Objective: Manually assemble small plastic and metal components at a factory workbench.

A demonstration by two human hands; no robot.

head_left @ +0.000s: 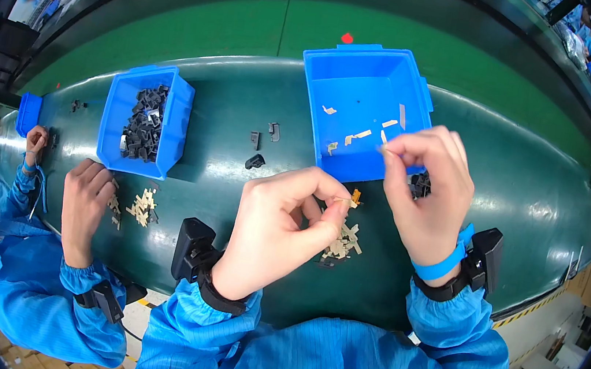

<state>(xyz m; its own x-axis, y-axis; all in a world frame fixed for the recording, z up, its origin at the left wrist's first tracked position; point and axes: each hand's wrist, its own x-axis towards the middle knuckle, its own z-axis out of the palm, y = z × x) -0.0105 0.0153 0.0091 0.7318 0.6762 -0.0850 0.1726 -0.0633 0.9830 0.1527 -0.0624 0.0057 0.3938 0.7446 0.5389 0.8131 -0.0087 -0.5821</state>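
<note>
My left hand (pixel 290 217) is closed in a pinch above the green table. Between its thumb and fingertips is a small piece, orange and pale at its visible end (pixel 356 198). To the right, my right hand (pixel 435 174) is pinched at the front right corner of a blue bin (pixel 348 88). A thin pale strip (pixel 383 137) sticks up from its fingertips. Several pale scraps (pixel 358 137) lie in that bin. Below my left fingertips is a heap of small pale strips (pixel 342 245). Black parts (pixel 421 186) show partly behind my right hand.
Loose black plastic parts (pixel 255 161) lie left of the bin. Farther left stands a blue bin (pixel 180 122) full of black parts (pixel 144 129). A co-worker's hand (pixel 87 199) is beside another pale heap (pixel 142 206). A red spot (pixel 347 38) is beyond the bin.
</note>
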